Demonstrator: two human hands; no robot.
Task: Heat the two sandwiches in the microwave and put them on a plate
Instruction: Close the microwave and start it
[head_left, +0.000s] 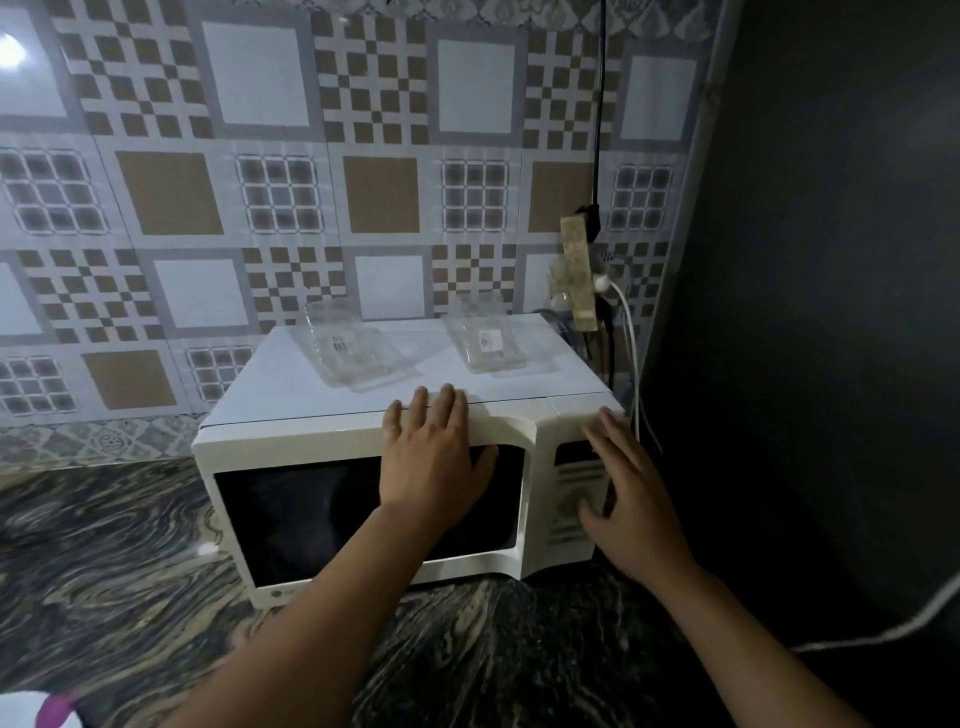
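Left hand (434, 457), fingers flat, braces the closed microwave (322, 525) while the open right hand (626, 499) thumbs its panel (576, 499): best press lightly, holding the oven steady.

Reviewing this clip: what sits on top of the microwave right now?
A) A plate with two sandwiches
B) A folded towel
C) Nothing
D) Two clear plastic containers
D: two clear containers lie on the microwave top, behind the left hand pressed flat on the closed door, while the right hand is at the control panel.
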